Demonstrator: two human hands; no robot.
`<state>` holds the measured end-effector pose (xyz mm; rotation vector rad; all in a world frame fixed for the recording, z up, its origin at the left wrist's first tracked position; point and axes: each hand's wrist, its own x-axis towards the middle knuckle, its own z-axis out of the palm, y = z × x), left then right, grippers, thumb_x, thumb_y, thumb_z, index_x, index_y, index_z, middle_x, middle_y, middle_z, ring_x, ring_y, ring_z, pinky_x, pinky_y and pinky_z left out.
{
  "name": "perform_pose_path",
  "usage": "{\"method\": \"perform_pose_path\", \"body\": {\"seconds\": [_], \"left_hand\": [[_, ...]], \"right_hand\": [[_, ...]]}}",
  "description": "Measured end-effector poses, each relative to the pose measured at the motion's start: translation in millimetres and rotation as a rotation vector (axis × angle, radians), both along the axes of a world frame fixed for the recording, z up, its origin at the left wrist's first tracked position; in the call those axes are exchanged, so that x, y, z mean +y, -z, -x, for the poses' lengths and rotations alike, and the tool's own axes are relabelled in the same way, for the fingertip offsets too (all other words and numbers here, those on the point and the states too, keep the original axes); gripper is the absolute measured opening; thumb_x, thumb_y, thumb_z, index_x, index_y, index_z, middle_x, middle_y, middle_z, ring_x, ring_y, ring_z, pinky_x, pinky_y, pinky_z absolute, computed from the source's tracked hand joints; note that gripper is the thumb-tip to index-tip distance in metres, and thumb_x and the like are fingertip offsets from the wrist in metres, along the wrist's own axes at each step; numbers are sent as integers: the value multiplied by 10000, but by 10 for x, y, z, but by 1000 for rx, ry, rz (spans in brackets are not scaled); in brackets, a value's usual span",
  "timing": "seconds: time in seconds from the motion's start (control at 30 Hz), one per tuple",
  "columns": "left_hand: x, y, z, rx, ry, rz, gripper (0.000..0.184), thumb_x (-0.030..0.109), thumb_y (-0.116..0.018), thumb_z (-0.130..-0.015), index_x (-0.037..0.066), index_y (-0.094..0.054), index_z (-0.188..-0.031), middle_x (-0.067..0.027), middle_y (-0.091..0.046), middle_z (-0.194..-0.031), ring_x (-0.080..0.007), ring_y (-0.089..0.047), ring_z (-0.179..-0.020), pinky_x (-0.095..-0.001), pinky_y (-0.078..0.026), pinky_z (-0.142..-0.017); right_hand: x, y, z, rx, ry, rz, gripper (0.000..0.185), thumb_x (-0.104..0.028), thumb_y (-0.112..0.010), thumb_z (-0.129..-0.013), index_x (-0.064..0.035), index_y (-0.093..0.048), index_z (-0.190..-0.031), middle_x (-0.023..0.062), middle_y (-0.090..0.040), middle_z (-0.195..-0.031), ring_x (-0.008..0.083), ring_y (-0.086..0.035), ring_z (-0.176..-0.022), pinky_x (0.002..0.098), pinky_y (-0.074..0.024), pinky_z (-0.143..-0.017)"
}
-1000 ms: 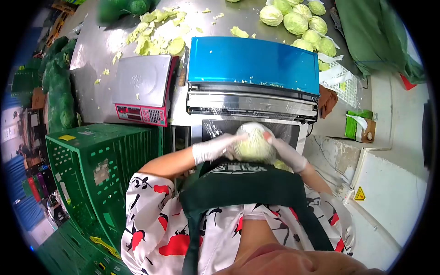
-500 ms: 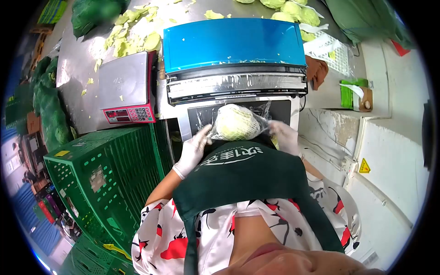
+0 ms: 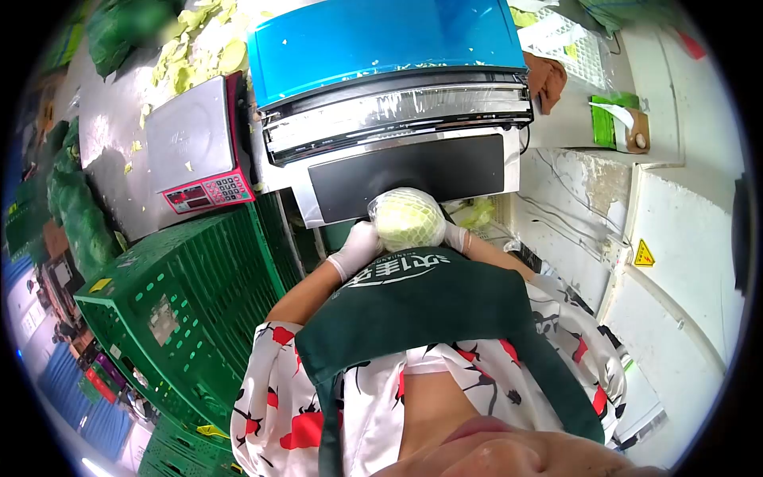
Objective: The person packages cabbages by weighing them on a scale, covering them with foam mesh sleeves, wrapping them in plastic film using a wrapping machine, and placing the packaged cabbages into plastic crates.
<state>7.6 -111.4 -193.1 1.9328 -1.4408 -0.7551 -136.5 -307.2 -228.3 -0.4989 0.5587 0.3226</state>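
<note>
Beyond the grip and to its left, a steel bench (image 3: 111,183) carries loose leaves (image 3: 232,56) and a scale (image 3: 191,131); a blue-covered machine (image 3: 385,48) stands straight ahead. Both gloved hands are engaged: the left grip (image 3: 356,248) grasps one side of a netted cabbage (image 3: 409,219), and the right grip (image 3: 455,237) appears to grasp the other, its fingers mostly hidden. The netted cabbage sits between them, just in front of the apron (image 3: 413,318) and at the near edge of the machine's black plate (image 3: 457,163). White netting already covers the side facing up, and no loose ends show there. Its underside is hidden, so whether the covering is closed below cannot be told. Setting it down is not yet done.
</note>
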Motion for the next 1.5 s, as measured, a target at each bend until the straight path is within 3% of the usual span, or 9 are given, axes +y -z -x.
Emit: {"method": "perform_pose_path", "body": {"seconds": [0.3, 0.4, 0.5, 0.63, 0.83, 1.2, 1.23, 1.27, 1.5], "left_hand": [[-841, -1854, -705, 617, -500, 218, 445, 100, -624, -923, 111, -568, -1364, 8, -632, -839, -47, -553, -735, -261, -492, -696], [-639, -2073, -709, 1161, -178, 118, 500, 307, -523, -993, 32, -486, -1409, -117, -508, -1406, -241, -481, -1278, -360, -332, -1118], [-141, -2161, -723, 1399, -172, 38, 490, 324, -505, -998, 69, -475, -1416, -117, -505, -1410, -243, -472, -1287, -367, -328, -1124], [839, -2378, -843, 999, -641, 114, 478, 347, -480, -1006, 118, -460, -1425, -117, -500, -1415, -247, -459, -1299, -375, -323, -1132], [2960, -2797, -1242, -113, -1417, -123, 462, 382, -443, -1017, 192, -438, -1438, -117, -493, -1422, -253, -439, -1317, -388, -316, -1144], [4363, -3633, -1312, -1092, -1564, -1036, 442, 444, -376, -1037, 327, -397, -1463, -117, -480, -1436, -263, -404, -1349, -412, -302, -1166], [3811, -3644, -1314, -1552, -1219, -1133, 685, 448, -577, -956, -60, -455, -1399, -205, -460, -1463, -297, -481, -1314, -379, -382, -1100], [2747, -3908, -1545, -1310, -1802, -628, 582, 422, -613, -949, 22, -540, -1366, -182, -577, -1350, -307, -556, -1228, -379, -415, -1056], [-254, -2932, -3112, -371, -1214, 102, 521, 157, -687, -893, 55, -534, -1380, -97, -602, -1313, -221, -574, -1175, -356, -470, -997]], "right_hand": [[-196, -1846, -946, -371, -428, 364, 373, -143, -636, -936, -30, -591, -1289, 42, -655, -1210, 176, -605, -1106, 326, -474, -992], [-205, -1866, -989, -549, -498, 865, 363, -223, -647, -921, -34, -631, -1231, 117, -667, -1183, 238, -599, -1149, 356, -462, -983], [-301, -1889, -756, -376, -756, 1960, 260, -257, -570, -928, -58, -659, -1070, 133, -669, -934, 327, -654, -917, 429, -510, -852], [-786, -1941, -713, -173, 94, 1549, 229, -146, -613, -920, -58, -640, -1129, 159, -670, -1020, 269, -673, -865, 346, -528, -781], [-2350, -1613, -530, 257, 663, 1968, 311, -185, -603, -920, -23, -633, -1185, 188, -660, -1125, 286, -652, -991, 349, -513, -871], [-4814, -380, 473, 1480, -305, 2454, 263, -140, -519, -906, -39, -580, -1140, 148, -622, -1103, 260, -679, -908, 351, -574, -718], [-4949, -311, 516, 1494, -305, 2414, 292, -136, -505, -915, -49, -565, -1187, 158, -614, -1166, 267, -683, -890, 361, -578, -701], [-5055, -218, 558, 1502, -309, 2457, 350, -134, -499, -921, -71, -535, -1264, 164, -557, -1282, 266, -684, -873, 365, -582, -691], [-5403, -203, 536, 1397, -522, 2012, 670, -50, -453, -935, -117, -193, -1549, 155, -140, -1622, 367, -593, -1158, 454, -508, -954]]}}
